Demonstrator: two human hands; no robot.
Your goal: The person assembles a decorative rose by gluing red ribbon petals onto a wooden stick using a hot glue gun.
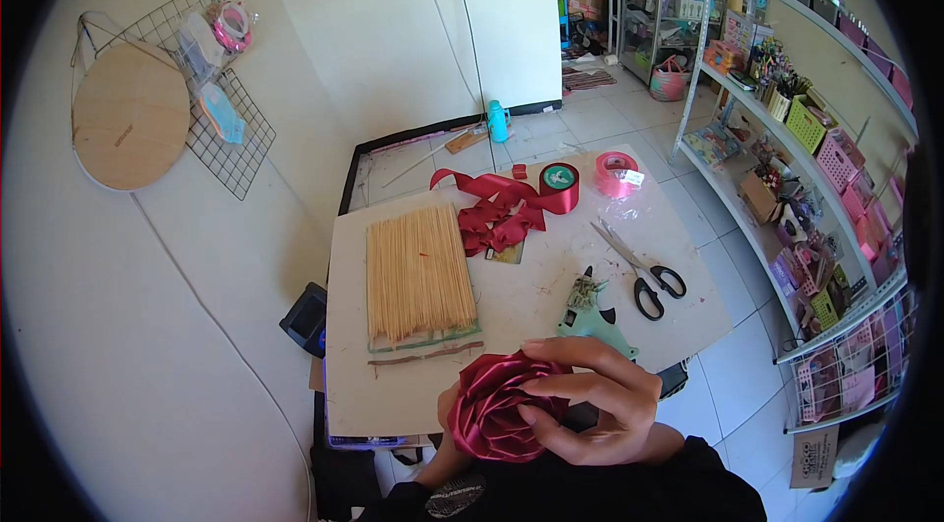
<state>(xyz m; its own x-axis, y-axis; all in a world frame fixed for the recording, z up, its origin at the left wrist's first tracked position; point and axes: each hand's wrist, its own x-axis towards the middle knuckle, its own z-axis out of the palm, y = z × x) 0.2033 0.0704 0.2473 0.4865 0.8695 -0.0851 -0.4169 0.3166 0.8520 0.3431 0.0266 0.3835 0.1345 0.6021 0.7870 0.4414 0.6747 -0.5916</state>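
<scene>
A dark red satin ribbon rose (497,409) is held up in front of my body, over the table's near edge. My left hand (448,416) is around it from behind and below, with most of its fingers hidden by the petals. My right hand (615,399) reaches in from the right, its thumb and fingertips curled onto the petals. Just beyond that hand lies a mint-green hot glue gun (590,323), its nozzle end pointing away from me. Scissors (634,266) with black handles rest to the right of it, blades parted.
Many thin bamboo sticks (418,271) lie on the table (349,384). Behind them are cut red ribbon pieces (500,222), a red ribbon roll (560,180) and a pink roll (618,173). Loaded metal shelves (757,94) stand at right; a turquoise bottle (498,121) is on the floor.
</scene>
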